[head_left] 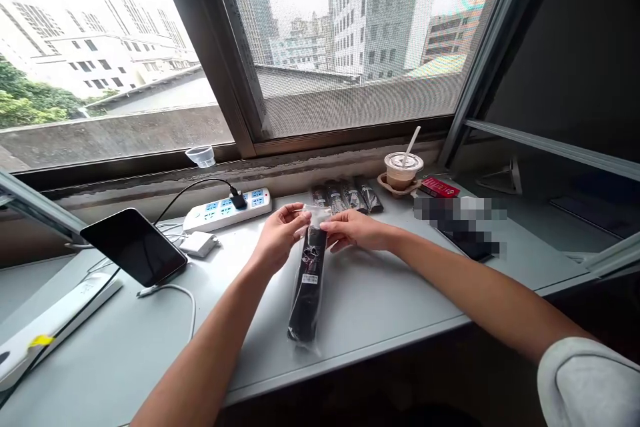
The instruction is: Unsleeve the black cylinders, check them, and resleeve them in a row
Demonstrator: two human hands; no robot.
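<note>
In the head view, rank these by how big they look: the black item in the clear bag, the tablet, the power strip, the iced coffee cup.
1. Black item in the clear bag, nearest the camera, so its lead is unsure.
2. Tablet, close to the bag in apparent size.
3. Power strip.
4. Iced coffee cup, smallest and farthest back.

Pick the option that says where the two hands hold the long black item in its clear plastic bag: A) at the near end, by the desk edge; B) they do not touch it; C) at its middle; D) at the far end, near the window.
D: the left hand and right hand pinch the far end of the clear plastic bag, whose near end lies on the desk.
</note>
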